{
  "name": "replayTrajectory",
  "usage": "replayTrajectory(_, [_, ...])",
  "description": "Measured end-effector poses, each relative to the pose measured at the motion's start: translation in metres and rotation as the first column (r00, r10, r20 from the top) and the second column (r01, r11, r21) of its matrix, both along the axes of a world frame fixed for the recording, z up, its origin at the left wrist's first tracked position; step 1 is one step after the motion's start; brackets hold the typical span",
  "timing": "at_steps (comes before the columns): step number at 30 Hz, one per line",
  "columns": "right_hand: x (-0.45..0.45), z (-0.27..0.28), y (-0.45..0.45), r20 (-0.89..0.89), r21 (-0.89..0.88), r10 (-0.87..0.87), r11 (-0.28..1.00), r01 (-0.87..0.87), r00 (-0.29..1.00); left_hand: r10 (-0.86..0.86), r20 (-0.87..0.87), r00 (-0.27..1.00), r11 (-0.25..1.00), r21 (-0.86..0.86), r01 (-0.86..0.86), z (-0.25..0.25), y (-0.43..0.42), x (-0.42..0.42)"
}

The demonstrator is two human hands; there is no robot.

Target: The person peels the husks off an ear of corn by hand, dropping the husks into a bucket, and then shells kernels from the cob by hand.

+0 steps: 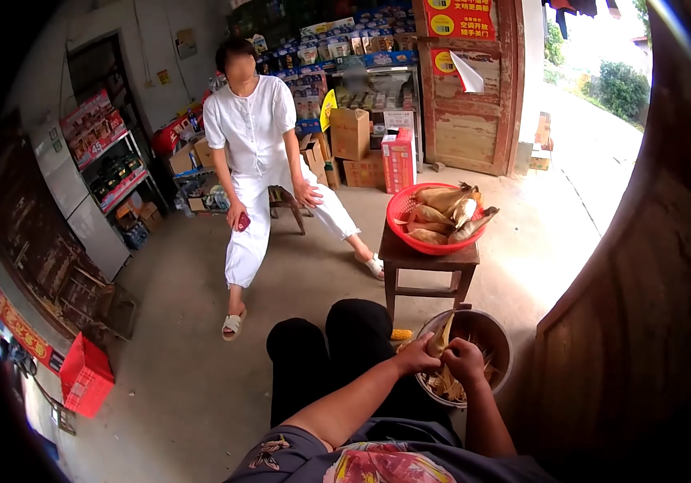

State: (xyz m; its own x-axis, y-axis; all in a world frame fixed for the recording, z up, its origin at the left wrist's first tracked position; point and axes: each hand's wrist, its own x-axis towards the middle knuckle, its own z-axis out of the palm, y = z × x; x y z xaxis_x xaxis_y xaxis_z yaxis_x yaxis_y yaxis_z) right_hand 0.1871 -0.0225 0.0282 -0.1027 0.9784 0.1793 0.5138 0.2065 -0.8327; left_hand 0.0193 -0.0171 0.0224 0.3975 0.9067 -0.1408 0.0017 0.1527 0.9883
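Note:
Above a metal pot (pixel 506 346) holding dry husk pieces, my left hand (pixel 416 357) is wrapped round an ear of corn in its pale husk (pixel 441 336). My right hand (pixel 465 360) is closed beside the same ear, its fingers pinched at the husk; what they grip is too small to make out. A yellow cob (pixel 401 334) shows at the pot's left. Behind the pot, a red basket (pixel 420 245) of several unpeeled ears (pixel 440 198) rests on a wooden stool (pixel 430 259).
A person in white (pixel 253 137) sits facing me on a stool, holding a small red object. Cardboard boxes (pixel 349 134) and stocked shelves stand behind. A red crate (pixel 86 376) lies at the left, a wooden panel (pixel 603 322) rises at the right.

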Motion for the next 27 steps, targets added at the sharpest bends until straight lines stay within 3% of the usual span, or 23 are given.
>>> replayTrajectory(5, [-0.002,-0.039,0.011,-0.171,-0.055,-0.039,0.998,0.03,0.985,0.016,-0.094,0.995,0.992,0.126,-0.004,-0.012,0.004,0.0])
replayTrajectory(7, [-0.004,-0.052,0.013,-0.26,-0.111,-0.146,0.987,0.12,0.954,0.01,-0.112,0.994,0.988,0.152,0.007,-0.012,0.002,0.002])
replayTrajectory(8, [0.0,-0.068,0.018,-0.259,-0.111,-0.146,0.986,0.12,0.955,0.015,0.038,0.999,0.99,0.138,-0.02,-0.014,0.001,0.004])
replayTrajectory(9, [0.008,-0.091,0.024,-0.368,-0.243,-0.209,0.962,0.124,0.906,0.022,0.186,0.982,0.992,0.12,-0.045,-0.014,0.002,0.005])
replayTrajectory(10, [0.016,-0.113,0.029,-0.464,-0.366,-0.281,0.924,0.107,0.84,0.022,0.184,0.983,0.991,0.125,-0.045,-0.011,0.002,0.001])
replayTrajectory(12, [0.027,-0.128,0.029,-0.455,-0.339,-0.275,0.933,0.121,0.847,0.08,0.033,0.996,0.996,0.027,-0.081,-0.004,0.0,-0.009])
replayTrajectory(15, [0.047,-0.118,0.009,0.005,-0.184,-0.284,0.942,0.28,0.959,0.136,0.157,0.978,0.988,-0.091,-0.123,-0.004,0.005,-0.013])
replayTrajectory(16, [0.052,-0.114,0.005,0.006,-0.183,-0.287,0.941,0.283,0.958,0.164,0.19,0.968,0.982,-0.124,-0.142,-0.009,0.008,-0.014])
replayTrajectory(17, [0.057,-0.111,0.003,0.215,-0.206,-0.253,0.933,0.297,0.943,0.16,0.191,0.968,0.983,-0.123,-0.138,-0.014,0.009,-0.014])
replayTrajectory(18, [0.06,-0.11,0.001,0.413,-0.226,-0.202,0.922,0.315,0.888,0.266,0.206,0.942,0.956,-0.185,-0.229,-0.008,0.008,-0.013])
replayTrajectory(19, [0.061,-0.114,0.003,0.416,-0.229,-0.206,0.919,0.322,0.886,0.367,0.213,0.906,0.916,-0.252,-0.312,0.0,0.005,-0.012])
replayTrajectory(22, [0.073,-0.133,0.004,0.519,-0.264,-0.123,0.918,0.296,0.846,0.343,0.26,0.902,0.9,-0.364,-0.238,0.012,0.005,-0.018])
replayTrajectory(24, [0.065,-0.104,0.002,0.406,-0.176,-0.21,0.937,0.302,0.889,0.325,0.284,0.902,0.903,-0.377,-0.207,0.012,0.004,-0.019])
replayTrajectory(25, [0.06,-0.09,0.002,0.27,-0.125,-0.236,0.953,0.277,0.933,0.307,0.288,0.907,0.911,-0.366,-0.192,0.011,0.004,-0.018])
replayTrajectory(27, [0.053,-0.077,0.012,0.007,-0.194,-0.116,0.974,0.115,0.993,0.265,0.285,0.921,0.927,-0.339,-0.162,0.007,0.005,-0.017])
